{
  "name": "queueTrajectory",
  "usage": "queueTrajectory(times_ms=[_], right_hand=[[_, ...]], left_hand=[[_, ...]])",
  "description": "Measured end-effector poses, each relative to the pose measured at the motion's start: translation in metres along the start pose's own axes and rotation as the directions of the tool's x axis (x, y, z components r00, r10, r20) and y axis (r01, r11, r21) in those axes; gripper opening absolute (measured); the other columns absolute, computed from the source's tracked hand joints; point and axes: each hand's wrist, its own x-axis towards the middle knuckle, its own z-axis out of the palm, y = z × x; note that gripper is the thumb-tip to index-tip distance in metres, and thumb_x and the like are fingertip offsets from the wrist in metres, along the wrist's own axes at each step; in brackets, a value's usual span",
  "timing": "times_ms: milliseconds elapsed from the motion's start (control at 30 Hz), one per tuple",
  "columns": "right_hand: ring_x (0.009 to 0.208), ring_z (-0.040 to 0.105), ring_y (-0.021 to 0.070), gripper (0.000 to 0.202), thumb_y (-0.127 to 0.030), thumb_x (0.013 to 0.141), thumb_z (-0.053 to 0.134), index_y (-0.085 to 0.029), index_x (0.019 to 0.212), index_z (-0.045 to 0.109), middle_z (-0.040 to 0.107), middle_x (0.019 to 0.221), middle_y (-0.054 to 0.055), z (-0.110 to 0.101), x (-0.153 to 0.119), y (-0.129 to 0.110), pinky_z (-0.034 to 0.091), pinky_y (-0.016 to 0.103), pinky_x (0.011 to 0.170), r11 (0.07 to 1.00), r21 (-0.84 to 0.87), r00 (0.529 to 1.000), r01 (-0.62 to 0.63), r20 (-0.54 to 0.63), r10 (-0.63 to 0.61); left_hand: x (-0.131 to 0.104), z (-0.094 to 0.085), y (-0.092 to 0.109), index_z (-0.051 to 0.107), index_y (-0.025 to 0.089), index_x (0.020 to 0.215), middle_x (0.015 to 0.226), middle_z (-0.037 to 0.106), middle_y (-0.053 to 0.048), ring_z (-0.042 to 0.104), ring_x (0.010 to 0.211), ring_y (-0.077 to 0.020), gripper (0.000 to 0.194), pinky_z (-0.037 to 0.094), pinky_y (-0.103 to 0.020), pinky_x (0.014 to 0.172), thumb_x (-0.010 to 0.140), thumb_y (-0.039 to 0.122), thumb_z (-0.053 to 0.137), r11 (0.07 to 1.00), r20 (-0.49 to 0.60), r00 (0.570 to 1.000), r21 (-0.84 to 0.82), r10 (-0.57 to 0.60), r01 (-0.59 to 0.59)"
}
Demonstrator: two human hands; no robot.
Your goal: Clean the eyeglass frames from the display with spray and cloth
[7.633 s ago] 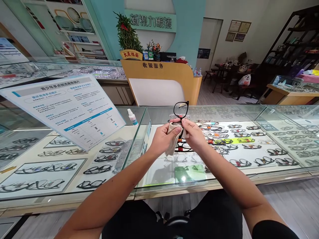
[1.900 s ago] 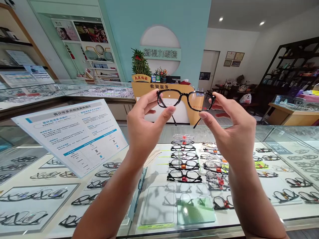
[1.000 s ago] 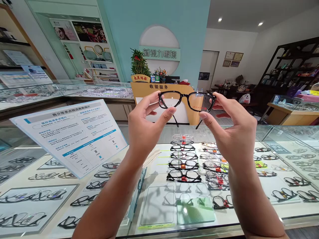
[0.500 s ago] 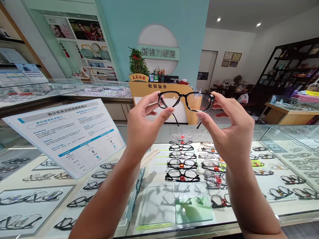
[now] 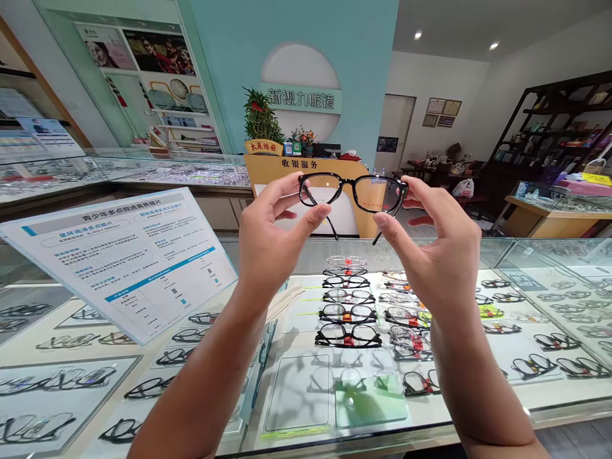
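A pair of black-framed eyeglasses [image 5: 347, 183] is held up in the air above the glass display counter, its lenses upright and its temple arms unfolded and slanting downward. My left hand [image 5: 282, 223] pinches the left rim between thumb and fingers. At the other end, my right hand [image 5: 425, 229] grips the right rim and hinge the same way. Small red lettering shows on the right lens. Under the glass below lies a column of black eyeglasses [image 5: 348, 335] with red tags, and a second column of eyeglasses [image 5: 412, 344] sits beside it.
A printed sheet [image 5: 124, 261] stands tilted on the counter at left. A green card [image 5: 370, 401] lies near the front edge of the glass counter [image 5: 296, 446]. Farther back are a wooden reception desk [image 5: 261, 167], a potted plant [image 5: 262, 118] and a dark shelf [image 5: 549, 121].
The view has shifted slightly, so the hands and eyeglasses appear a little further left. Both hands keep the same hold on the frame.
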Motion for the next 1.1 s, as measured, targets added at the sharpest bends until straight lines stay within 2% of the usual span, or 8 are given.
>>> queueTrajectory(times_ms=[200, 400, 700, 833, 1100], right_hand=[[0.12, 0.079, 0.033, 0.05, -0.051, 0.106, 0.073, -0.027, 0.15, 0.073, 0.082, 0.132, 0.014, 0.002, -0.001, 0.0, 0.07, 0.05, 0.09, 0.999, 0.015, 0.998, -0.042, 0.053, 0.041], [0.123, 0.079, 0.0337, 0.053, -0.051, 0.108, 0.066, -0.023, 0.152, 0.071, 0.081, 0.14, 0.017, 0.004, -0.002, 0.002, 0.069, 0.051, 0.092, 0.994, 0.048, 0.989, -0.097, 0.113, 0.091], [0.125, 0.078, 0.0362, 0.056, -0.053, 0.106, 0.065, -0.024, 0.153, 0.072, 0.082, 0.139, 0.018, 0.006, -0.003, 0.006, 0.067, 0.055, 0.094, 0.99, 0.04, 0.982, -0.138, 0.134, 0.132], [0.124, 0.079, 0.036, 0.056, -0.056, 0.105, 0.066, -0.024, 0.151, 0.073, 0.082, 0.138, 0.017, 0.007, -0.002, 0.008, 0.067, 0.054, 0.093, 0.988, 0.046, 0.98, -0.147, 0.144, 0.139], [0.12, 0.079, 0.0343, 0.057, -0.056, 0.104, 0.066, -0.023, 0.15, 0.073, 0.083, 0.14, 0.016, 0.008, 0.0, 0.008, 0.067, 0.053, 0.093, 0.977, 0.07, 0.964, -0.201, 0.193, 0.184]], left_hand=[[-0.003, 0.001, 0.009, 0.077, 0.03, 0.134, 0.133, 0.083, -0.011, 0.079, 0.125, -0.0331, 0.064, 0.067, -0.048, 0.102, 0.084, 0.063, 0.098, 0.996, -0.049, 0.998, 0.079, 0.048, -0.044], [-0.008, 0.004, 0.017, 0.075, 0.03, 0.131, 0.131, 0.08, -0.011, 0.076, 0.129, -0.0348, 0.064, 0.064, -0.052, 0.108, 0.083, 0.066, 0.098, 0.988, -0.099, 0.99, 0.131, 0.096, -0.083], [-0.013, 0.008, 0.018, 0.072, 0.027, 0.132, 0.127, 0.077, -0.01, 0.074, 0.13, -0.0354, 0.071, 0.061, -0.053, 0.113, 0.08, 0.068, 0.098, 0.971, -0.132, 0.979, 0.201, 0.155, -0.126], [-0.015, 0.008, 0.018, 0.071, 0.028, 0.13, 0.124, 0.077, -0.008, 0.075, 0.127, -0.0351, 0.073, 0.061, -0.052, 0.11, 0.078, 0.071, 0.098, 0.951, -0.148, 0.967, 0.26, 0.208, -0.165], [-0.018, 0.008, 0.022, 0.072, 0.03, 0.131, 0.123, 0.074, -0.008, 0.072, 0.13, -0.0367, 0.073, 0.06, -0.053, 0.113, 0.076, 0.069, 0.1, 0.942, -0.148, 0.962, 0.282, 0.231, -0.183]])
